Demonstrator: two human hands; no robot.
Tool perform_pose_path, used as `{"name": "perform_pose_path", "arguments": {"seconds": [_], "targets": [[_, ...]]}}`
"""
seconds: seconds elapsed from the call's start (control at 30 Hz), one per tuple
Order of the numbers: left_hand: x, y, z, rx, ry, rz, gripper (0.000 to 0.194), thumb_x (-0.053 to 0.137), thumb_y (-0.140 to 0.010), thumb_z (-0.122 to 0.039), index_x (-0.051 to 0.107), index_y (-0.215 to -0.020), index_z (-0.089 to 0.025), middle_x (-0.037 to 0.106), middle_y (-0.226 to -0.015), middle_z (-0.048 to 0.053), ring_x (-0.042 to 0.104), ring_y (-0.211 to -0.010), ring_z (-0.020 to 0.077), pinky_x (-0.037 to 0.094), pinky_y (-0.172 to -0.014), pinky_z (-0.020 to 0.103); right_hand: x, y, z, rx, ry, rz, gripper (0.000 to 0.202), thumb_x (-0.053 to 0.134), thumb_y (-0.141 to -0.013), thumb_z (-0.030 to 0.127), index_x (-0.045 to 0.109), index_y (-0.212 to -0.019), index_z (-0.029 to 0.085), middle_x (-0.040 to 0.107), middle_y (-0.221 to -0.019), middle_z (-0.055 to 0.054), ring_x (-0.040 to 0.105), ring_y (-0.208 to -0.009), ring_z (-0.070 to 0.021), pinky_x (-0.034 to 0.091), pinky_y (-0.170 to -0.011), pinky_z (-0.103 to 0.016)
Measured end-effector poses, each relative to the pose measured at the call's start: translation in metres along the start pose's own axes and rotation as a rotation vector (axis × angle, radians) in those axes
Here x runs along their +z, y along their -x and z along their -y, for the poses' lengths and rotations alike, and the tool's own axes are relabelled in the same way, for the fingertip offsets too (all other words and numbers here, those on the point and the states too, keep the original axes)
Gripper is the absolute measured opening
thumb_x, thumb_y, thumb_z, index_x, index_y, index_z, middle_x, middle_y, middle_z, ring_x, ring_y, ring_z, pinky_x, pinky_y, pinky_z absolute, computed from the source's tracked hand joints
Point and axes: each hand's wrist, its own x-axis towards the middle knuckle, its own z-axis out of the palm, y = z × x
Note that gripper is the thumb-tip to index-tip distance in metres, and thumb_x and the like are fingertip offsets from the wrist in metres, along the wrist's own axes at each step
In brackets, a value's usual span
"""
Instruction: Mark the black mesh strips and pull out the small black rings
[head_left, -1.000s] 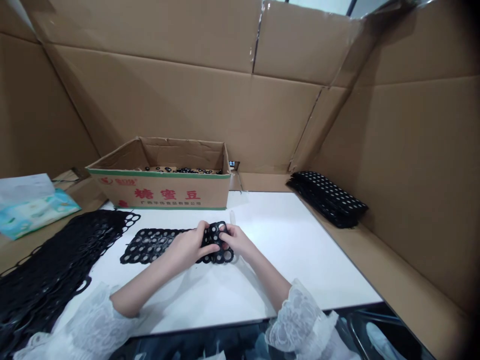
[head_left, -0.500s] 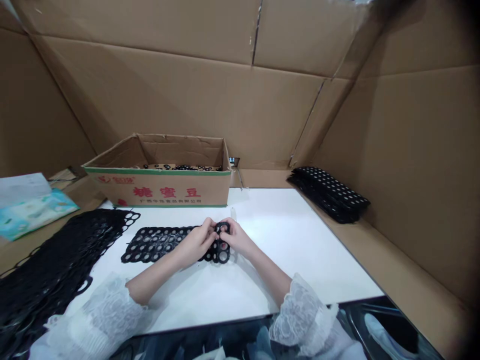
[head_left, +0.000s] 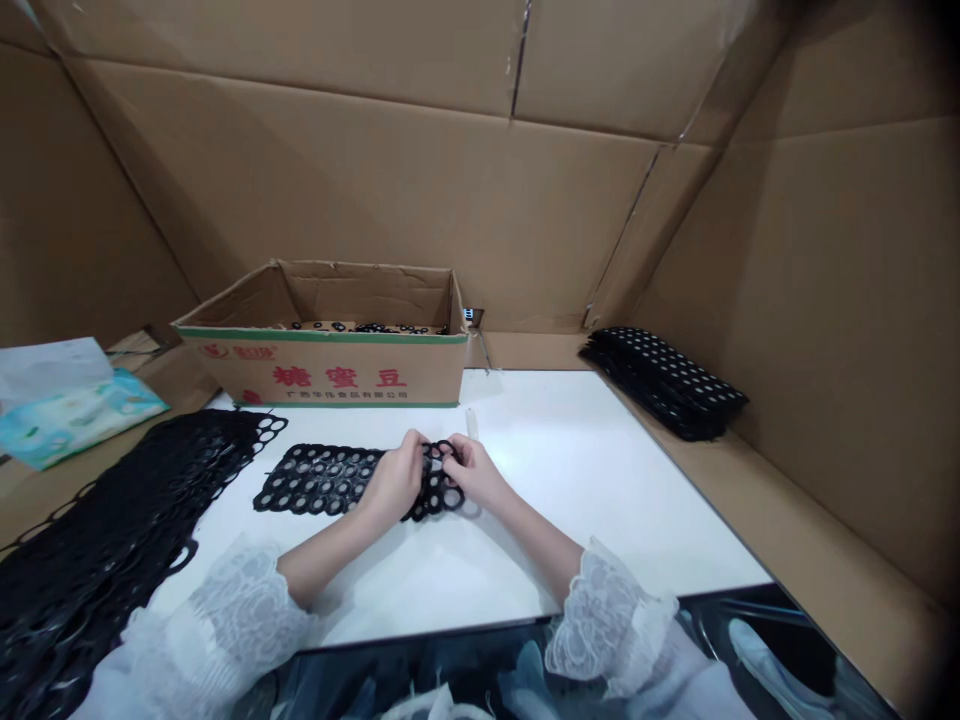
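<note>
A black sheet of joined rings (head_left: 319, 480) lies flat on the white tabletop, its round openings set in rows. My left hand (head_left: 397, 475) is closed on the sheet toward its right end, the fingertips pinching near the upper edge. At the right end my right hand (head_left: 476, 473) grips the last column of rings between thumb and fingers, and that end looks slightly raised. Both hands are close together, with a short stretch of rings showing between them. The fingertips partly hide what they hold.
At left lies a large pile of black ring sheets (head_left: 127, 530). A cardboard box (head_left: 337, 365) with black rings inside stands behind my hands. Stacked dotted black sheets (head_left: 664, 385) rest on the right ledge. A tissue pack (head_left: 82, 415) sits far left; cardboard walls (head_left: 375, 170) surround the table.
My left hand has turned a little, back of the hand up. The right fingers have shifted along the sheet's end column, which is lifted slightly. The whole view has shifted a little.
</note>
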Motion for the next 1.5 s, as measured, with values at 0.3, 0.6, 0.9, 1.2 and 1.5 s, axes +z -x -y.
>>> {"name": "perform_pose_path", "arguments": {"seconds": [0.3,0.6,0.9,1.2,1.5], "targets": [[0.002,-0.009,0.008,-0.067,-0.026,-0.101,0.023,0.025,-0.088,-0.027,0.047,-0.089,-0.020,0.060,-0.075,0.003,0.058,-0.070,0.0174,0.041,-0.065,0.027,0.012,-0.007,-0.013,0.116,-0.142,-0.001,0.013,0.043,-0.068,0.023,0.032,-0.075,0.020,0.043,-0.071,0.006,0.036,-0.042,-0.0032,0.033,-0.039,-0.019],[-0.025,-0.027,0.037,-0.211,-0.115,-0.308,0.022,0.026,-0.085,-0.024,0.047,-0.088,-0.018,0.059,-0.078,0.008,0.057,-0.071,0.0209,0.040,-0.064,0.029,0.004,0.002,-0.002,0.143,-0.145,-0.024,0.013,0.045,-0.069,0.020,0.034,-0.074,0.020,0.043,-0.064,0.007,0.036,-0.040,-0.0034,0.031,-0.034,-0.017],[-0.002,0.005,0.005,-0.029,0.009,-0.035,0.019,0.027,-0.088,-0.031,0.042,-0.081,-0.020,0.058,-0.072,0.003,0.056,-0.064,0.0176,0.038,-0.059,0.026,0.009,0.005,0.012,0.208,-0.306,-0.006,0.034,0.053,-0.072,0.045,0.031,-0.084,0.021,0.046,-0.053,0.008,0.050,-0.040,-0.0110,0.045,-0.036,-0.026],[0.005,0.013,-0.002,-0.154,0.434,0.037,0.021,0.034,-0.086,-0.039,0.041,-0.087,-0.019,0.059,-0.075,0.001,0.058,-0.068,0.0150,0.044,-0.060,0.025,0.011,0.006,0.012,0.163,-0.354,-0.094,0.042,0.062,-0.065,0.028,0.027,-0.088,0.023,0.046,-0.066,0.009,0.055,-0.049,-0.0096,0.049,-0.043,-0.026],[0.012,0.010,0.004,-0.046,0.263,0.109,0.020,0.026,-0.089,-0.033,0.040,-0.093,-0.018,0.061,-0.078,0.006,0.060,-0.070,0.0178,0.045,-0.064,0.030,0.013,0.001,-0.001,0.189,-0.339,-0.101,0.030,0.047,-0.068,0.017,0.024,-0.086,0.023,0.043,-0.055,0.012,0.043,-0.036,-0.0053,0.039,-0.039,-0.020]]}}
